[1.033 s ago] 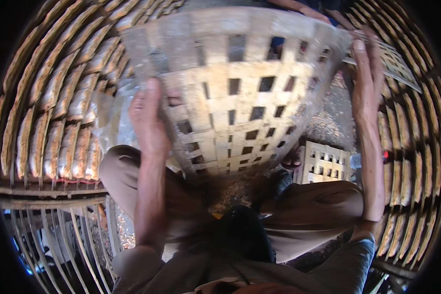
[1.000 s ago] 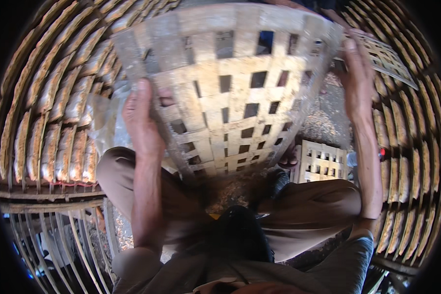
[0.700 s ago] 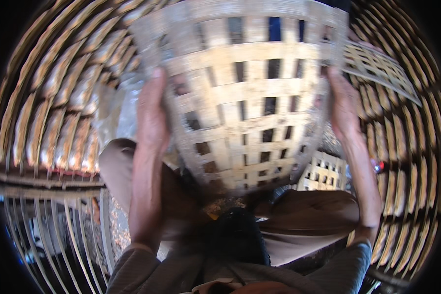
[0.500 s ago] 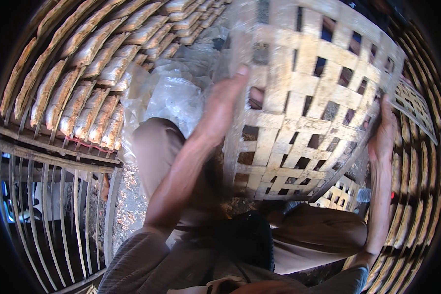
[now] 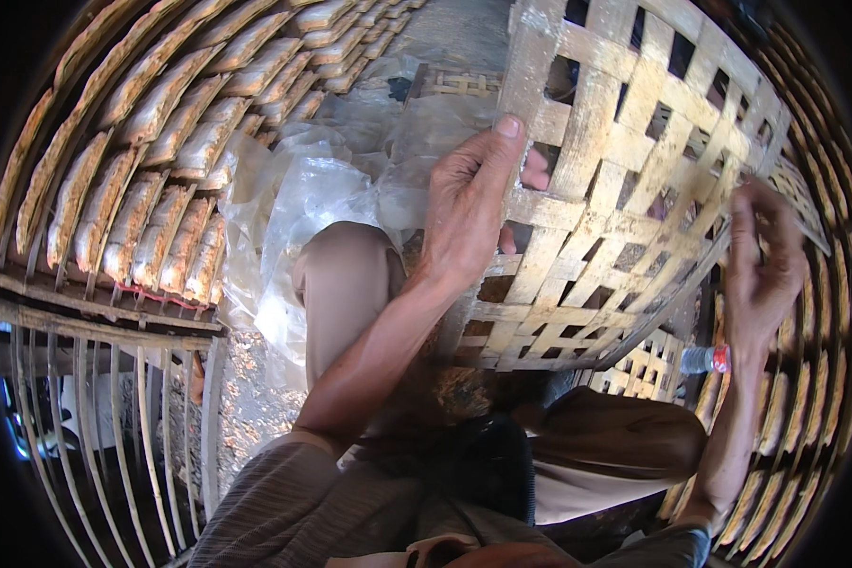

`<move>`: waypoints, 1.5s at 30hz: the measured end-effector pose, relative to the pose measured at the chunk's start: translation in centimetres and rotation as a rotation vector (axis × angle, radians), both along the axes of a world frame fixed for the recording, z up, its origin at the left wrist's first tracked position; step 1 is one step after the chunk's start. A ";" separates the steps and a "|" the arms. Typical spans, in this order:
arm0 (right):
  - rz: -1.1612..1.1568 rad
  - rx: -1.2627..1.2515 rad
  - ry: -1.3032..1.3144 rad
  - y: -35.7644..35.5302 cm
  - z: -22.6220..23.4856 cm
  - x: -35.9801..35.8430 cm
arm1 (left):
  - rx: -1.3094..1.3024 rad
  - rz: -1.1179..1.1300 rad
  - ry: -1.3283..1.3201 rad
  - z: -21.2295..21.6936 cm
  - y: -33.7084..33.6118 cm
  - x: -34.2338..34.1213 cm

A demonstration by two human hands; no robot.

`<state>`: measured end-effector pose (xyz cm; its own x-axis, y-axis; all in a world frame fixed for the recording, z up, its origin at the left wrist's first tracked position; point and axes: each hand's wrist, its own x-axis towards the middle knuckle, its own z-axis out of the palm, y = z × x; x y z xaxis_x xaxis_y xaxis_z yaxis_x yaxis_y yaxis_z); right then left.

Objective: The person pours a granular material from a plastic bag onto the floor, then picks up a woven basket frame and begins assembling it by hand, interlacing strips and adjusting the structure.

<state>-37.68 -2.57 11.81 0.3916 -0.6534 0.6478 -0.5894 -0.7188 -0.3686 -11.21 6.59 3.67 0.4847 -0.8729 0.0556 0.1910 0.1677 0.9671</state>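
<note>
A woven bamboo basket (image 5: 625,189) with square gaps is being held tilted above the person's knees, filling the upper right of the view. The left hand (image 5: 469,204) is gripping its left edge, thumb pressing flat along a strip and fingers hooking through a gap from behind, so that grip is closing on the basket. The right hand (image 5: 762,270) is clasping the basket's right rim, fingers curling over it. Just below the basket, a second, smaller woven basket (image 5: 639,374) is sitting on the ground, with a small plastic bottle (image 5: 705,360) lying beside it. To the left, crumpled clear plastic sheeting (image 5: 303,199) is lying near the knee, and further left rows of flat crackers (image 5: 151,180) are drying on slatted bamboo racks (image 5: 104,312)
</note>
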 end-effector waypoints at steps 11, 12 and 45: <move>0.461 0.635 -0.057 4.3 -3.7 9.9 | -0.138 -0.012 0.035 0.0 0.3 -1.3; 0.466 0.669 -0.038 4.5 -3.4 10.6 | -0.153 -0.017 0.046 -0.3 0.3 -1.3; 0.559 0.965 -0.470 2.5 -6.4 12.3 | -0.128 0.094 -0.041 -1.9 0.3 -2.0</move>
